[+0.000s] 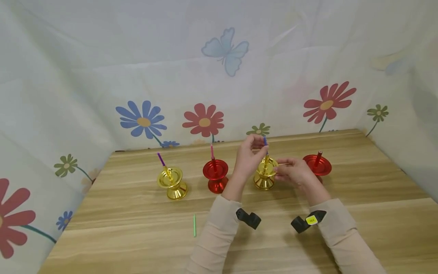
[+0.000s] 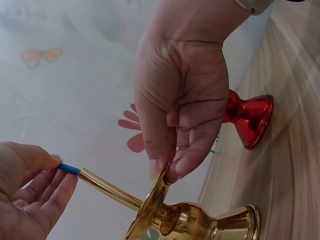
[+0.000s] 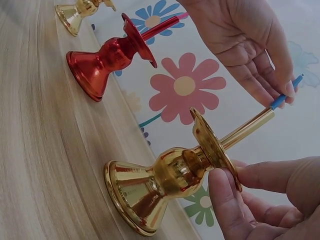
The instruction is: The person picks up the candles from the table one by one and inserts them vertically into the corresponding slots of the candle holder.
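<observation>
Wooden tabletop (image 1: 154, 236). Nearest me: two beige sleeves, left (image 1: 219, 230) and right (image 1: 349, 238), a black camera strapped at each wrist, the right one (image 1: 308, 222) bearing a yellow tag (image 1: 311, 220). A slim green candle (image 1: 194, 225) lies just beside the left sleeve, pointing toward the back edge.

Farther in, a row of four candlesticks crosses the top. Toward the left edge, a gold one (image 1: 177, 191) with a purple candle (image 1: 161, 158) upright in its tube, leaning slightly. Next, a red one (image 1: 217, 184) bearing a pink candle (image 1: 212, 150).

Then the second gold candlestick (image 3: 180, 172), nearer the right edge. Left hand (image 1: 249, 156) pinches a blue candle (image 2: 69, 169), its lower end at the mouth of the gold tube (image 3: 248, 129); cannot tell how deep it sits. Right hand (image 1: 295, 171) grips the dish rim between thumb and fingers. Just past that hand, toward the right edge, another red candlestick (image 1: 325, 168).

Behind the back edge: pale cloth (image 1: 161, 80), printed with flowers and a blue butterfly (image 1: 226, 51).
</observation>
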Tool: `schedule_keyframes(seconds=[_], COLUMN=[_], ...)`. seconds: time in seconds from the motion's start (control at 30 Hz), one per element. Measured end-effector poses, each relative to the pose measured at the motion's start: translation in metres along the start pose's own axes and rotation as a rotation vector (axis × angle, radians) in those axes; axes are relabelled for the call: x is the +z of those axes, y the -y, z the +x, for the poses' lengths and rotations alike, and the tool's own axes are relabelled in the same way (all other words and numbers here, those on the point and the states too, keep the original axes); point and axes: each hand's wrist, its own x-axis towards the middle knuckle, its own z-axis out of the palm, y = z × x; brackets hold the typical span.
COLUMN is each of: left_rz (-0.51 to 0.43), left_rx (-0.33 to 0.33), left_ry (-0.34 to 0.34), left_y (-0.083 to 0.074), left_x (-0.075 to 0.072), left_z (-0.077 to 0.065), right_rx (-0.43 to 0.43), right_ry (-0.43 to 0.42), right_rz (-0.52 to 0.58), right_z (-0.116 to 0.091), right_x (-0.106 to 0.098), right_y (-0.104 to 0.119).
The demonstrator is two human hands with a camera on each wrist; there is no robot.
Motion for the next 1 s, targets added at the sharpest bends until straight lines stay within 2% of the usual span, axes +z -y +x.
schedule_keyframes(seconds=[0.6,0.63,1.0], left_rz=[0.064,0.066,0.155], left_rx=[0.043,0.046,0.082], left_ry=[0.052,0.054,0.038], left_y=[0.0033,-0.0015,0.0017], left_x=[0.0003,-0.0002,0.0009], left_z=[0.0020,0.0001,0.0005], right_rx=[0.005,0.004,-0.015], right_ry=[0.004,0.004,0.007], right_rz=[-0.012,-0.014,0.000], right_z=[0.0004,0.0006,0.0010], right_x=[-0.0007,-0.0009,0.0007], right_y=[0.0000,-0.0002,-0.0002])
